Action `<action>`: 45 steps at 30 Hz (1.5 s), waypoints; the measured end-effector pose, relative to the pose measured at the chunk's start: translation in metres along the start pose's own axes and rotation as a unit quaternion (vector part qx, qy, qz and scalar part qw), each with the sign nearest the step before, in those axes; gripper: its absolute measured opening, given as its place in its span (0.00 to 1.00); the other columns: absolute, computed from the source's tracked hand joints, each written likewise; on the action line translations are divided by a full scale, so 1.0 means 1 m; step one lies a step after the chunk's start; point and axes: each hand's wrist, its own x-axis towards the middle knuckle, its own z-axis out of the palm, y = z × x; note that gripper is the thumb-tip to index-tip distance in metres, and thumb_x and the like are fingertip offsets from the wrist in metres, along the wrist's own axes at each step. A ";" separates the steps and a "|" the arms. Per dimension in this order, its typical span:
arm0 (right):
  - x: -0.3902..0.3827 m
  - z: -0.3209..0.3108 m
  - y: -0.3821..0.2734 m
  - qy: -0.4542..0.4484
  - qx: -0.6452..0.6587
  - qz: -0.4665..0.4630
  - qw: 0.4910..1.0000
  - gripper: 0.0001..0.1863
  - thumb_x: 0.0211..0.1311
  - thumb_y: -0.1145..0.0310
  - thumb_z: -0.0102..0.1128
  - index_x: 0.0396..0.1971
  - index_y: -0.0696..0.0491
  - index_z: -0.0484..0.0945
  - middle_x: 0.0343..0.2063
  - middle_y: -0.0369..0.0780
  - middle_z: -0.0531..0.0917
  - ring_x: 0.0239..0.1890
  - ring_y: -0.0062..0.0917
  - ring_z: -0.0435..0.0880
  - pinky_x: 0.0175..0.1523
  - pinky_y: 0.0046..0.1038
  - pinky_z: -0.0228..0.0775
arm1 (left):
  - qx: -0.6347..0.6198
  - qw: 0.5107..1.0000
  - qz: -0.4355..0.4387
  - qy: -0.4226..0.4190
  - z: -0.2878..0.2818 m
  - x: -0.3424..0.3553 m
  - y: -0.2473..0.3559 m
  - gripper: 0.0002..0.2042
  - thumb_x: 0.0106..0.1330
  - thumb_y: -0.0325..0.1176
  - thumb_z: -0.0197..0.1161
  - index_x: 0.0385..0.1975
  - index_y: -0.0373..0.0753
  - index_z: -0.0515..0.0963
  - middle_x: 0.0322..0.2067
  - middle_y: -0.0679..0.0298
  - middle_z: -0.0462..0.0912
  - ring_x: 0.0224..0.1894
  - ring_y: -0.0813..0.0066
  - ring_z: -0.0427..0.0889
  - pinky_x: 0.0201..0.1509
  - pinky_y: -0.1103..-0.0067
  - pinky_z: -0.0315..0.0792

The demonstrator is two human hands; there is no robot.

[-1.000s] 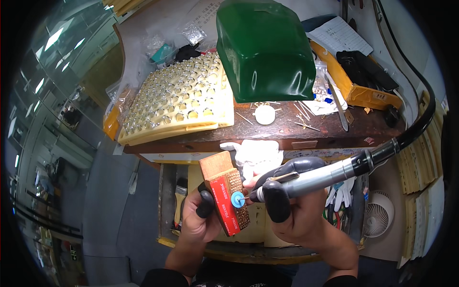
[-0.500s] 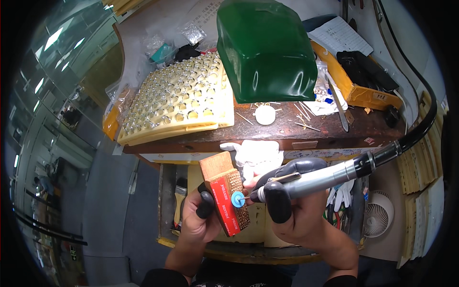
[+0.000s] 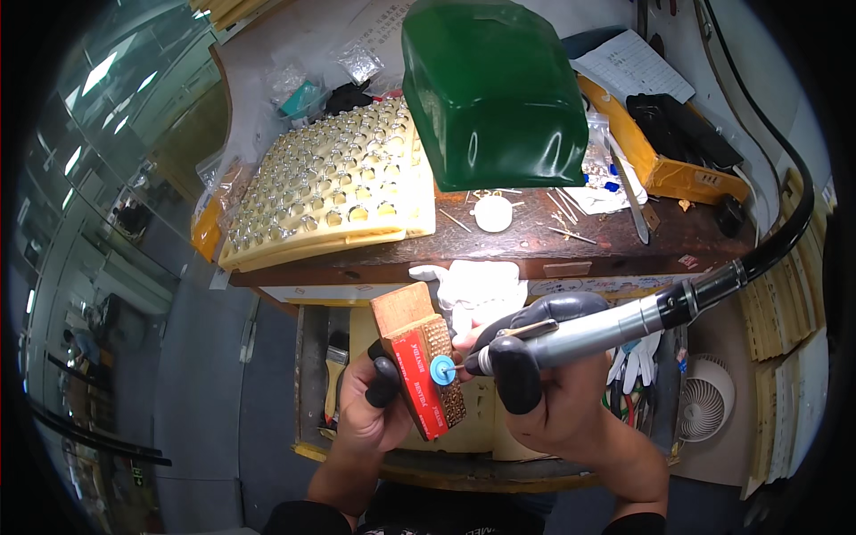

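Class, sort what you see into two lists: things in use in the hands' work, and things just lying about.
In use:
- red-sided block, held by the left hand
- silver handpiece, held by the right hand
- blue disc at its tip

Apparently lying about:
- paintbrush
- yellow box
- white gloves

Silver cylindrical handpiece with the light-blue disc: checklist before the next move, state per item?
1. Wooden block with red label and gold-coloured studded side gripped: ok, left hand holds it.
2. Silver cylindrical handpiece gripped: ok, right hand holds it.
3. Round light-blue disc lined up with the block: ok, overlaps it in this view.
4. Disc touching the block: cannot tell.
5. Disc spinning: cannot tell.
6. Black finger covers on both thumbs: ok.
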 end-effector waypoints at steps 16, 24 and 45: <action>0.000 0.000 -0.001 0.008 -0.014 0.004 1.000 0.13 0.67 0.66 0.54 0.30 0.63 0.77 0.29 0.44 0.84 0.30 0.25 0.86 0.37 0.27 0.79 | 0.002 1.000 0.001 -0.006 -0.003 -0.001 0.000 0.31 0.67 0.42 0.60 0.62 0.27 0.62 0.58 0.41 0.70 0.59 0.50 0.74 0.63 0.51 0.67; 0.002 -0.001 0.001 0.017 -0.025 -0.012 0.999 0.15 0.67 0.65 0.53 0.27 0.62 0.77 0.26 0.43 0.84 0.28 0.24 0.85 0.37 0.27 0.77 | -0.007 1.000 -0.012 0.014 -0.003 -0.001 0.001 0.33 0.66 0.44 0.62 0.63 0.26 0.60 0.59 0.43 0.69 0.58 0.49 0.74 0.62 0.50 0.67; 0.000 0.003 0.002 0.036 0.011 0.004 0.999 0.09 0.57 0.65 0.66 0.32 0.53 0.84 0.27 0.41 0.82 0.31 0.34 0.82 0.36 0.31 0.72 | 0.002 1.000 -0.003 0.009 0.001 0.000 0.000 0.33 0.66 0.44 0.61 0.62 0.25 0.61 0.57 0.43 0.71 0.56 0.50 0.77 0.61 0.52 0.69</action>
